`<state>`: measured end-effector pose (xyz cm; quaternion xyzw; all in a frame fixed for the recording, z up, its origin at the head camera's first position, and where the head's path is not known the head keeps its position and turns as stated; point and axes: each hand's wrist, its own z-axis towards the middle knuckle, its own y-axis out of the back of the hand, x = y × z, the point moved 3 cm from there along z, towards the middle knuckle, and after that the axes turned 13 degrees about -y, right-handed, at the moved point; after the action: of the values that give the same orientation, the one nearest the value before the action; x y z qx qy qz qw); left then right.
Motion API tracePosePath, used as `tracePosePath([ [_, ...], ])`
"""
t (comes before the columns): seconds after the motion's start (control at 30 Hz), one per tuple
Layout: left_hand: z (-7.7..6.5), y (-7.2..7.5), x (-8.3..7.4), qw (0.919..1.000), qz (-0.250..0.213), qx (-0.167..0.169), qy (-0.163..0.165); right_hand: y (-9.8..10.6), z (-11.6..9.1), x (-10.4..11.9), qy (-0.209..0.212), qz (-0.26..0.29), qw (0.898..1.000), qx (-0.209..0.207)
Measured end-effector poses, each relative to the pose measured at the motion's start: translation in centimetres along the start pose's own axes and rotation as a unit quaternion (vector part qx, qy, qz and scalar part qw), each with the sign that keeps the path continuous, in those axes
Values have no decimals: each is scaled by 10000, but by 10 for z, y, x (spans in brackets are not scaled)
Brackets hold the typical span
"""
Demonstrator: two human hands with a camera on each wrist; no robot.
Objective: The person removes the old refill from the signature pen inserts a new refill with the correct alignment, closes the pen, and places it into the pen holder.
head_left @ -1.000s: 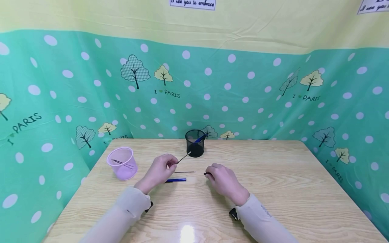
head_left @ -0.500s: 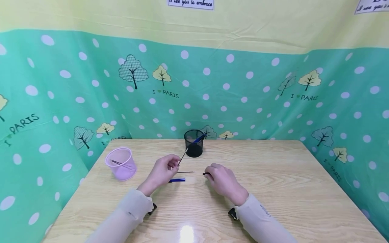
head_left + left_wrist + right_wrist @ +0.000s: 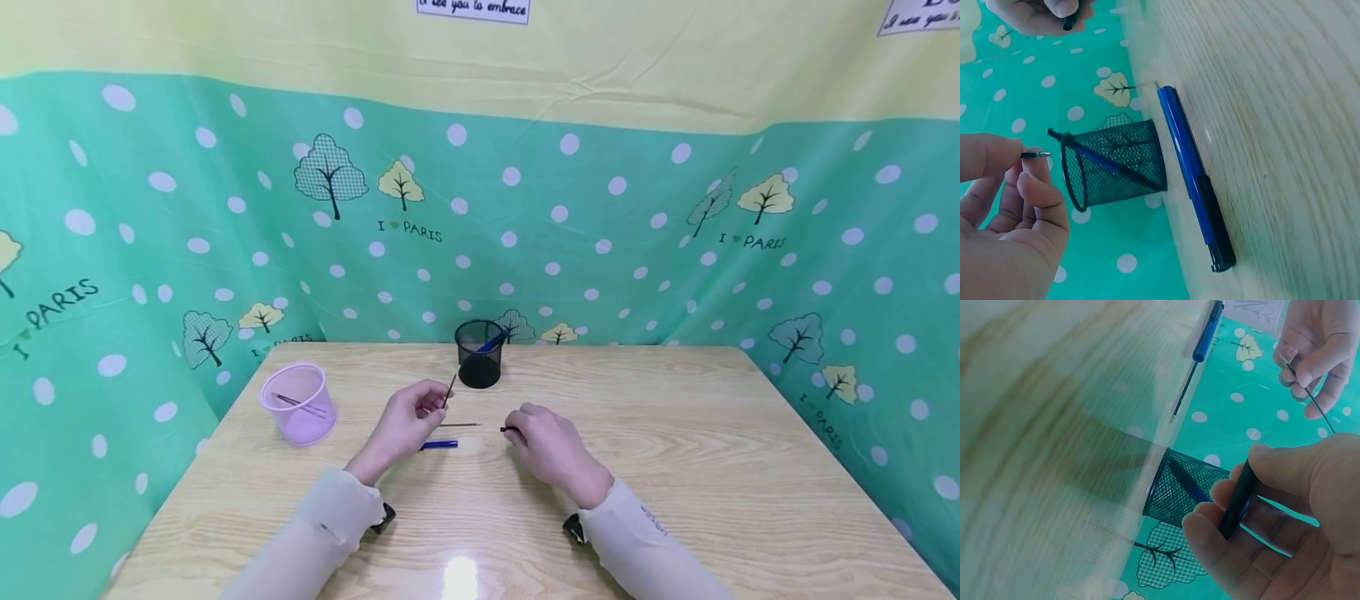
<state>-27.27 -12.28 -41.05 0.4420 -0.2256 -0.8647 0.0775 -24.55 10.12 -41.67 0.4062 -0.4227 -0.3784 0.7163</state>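
Observation:
My left hand [image 3: 405,417] pinches a thin pen refill [image 3: 449,392] between thumb and fingers above the table. Its metal writing tip pokes out past the fingertips in the left wrist view. To the right, my right hand [image 3: 551,442] holds a short black tube [image 3: 1239,500], a pen part, with thumb and fingers. Between the hands a blue pen barrel [image 3: 1185,156] with a black clip end lies on the wood, partly behind my left hand in the head view. Just beyond it lies a second refill [image 3: 461,425], flat on the table.
A black mesh pen holder [image 3: 480,371] stands at the back middle with a blue pen [image 3: 492,342] leaning in it. At the left stands a lilac cup [image 3: 309,427] with thin dark refills inside. A polka-dot curtain [image 3: 562,250] hangs behind the wooden table [image 3: 675,433].
The refill in my left hand has swung from slanting right to nearly upright, and less of it shows. That hand has shifted slightly right. My right hand has stayed almost still.

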Motion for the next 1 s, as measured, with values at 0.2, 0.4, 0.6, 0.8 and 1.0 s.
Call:
tracePosePath([
  [0.2, 0, -5, 0, 9998, -29, -15, 188, 1, 0, 1, 17, -10, 10000, -25],
  [0.4, 1, -4, -21, 9991, -288, -69, 288, 1, 0, 1, 30, -18, 10000, -21],
  [0.6, 1, -2, -43, 9986, -503, -60, 156, 1, 0, 2, 34, -13, 10000, -53],
  [0.8, 1, -6, -43, 9978, -644, -5, 123, 1, -1, 2, 10, -20, 10000, -53],
  [1.0, 2, -11, -39, 9982, -593, -9, 79, 1, 0, 2, -14, -21, 10000, -20],
])
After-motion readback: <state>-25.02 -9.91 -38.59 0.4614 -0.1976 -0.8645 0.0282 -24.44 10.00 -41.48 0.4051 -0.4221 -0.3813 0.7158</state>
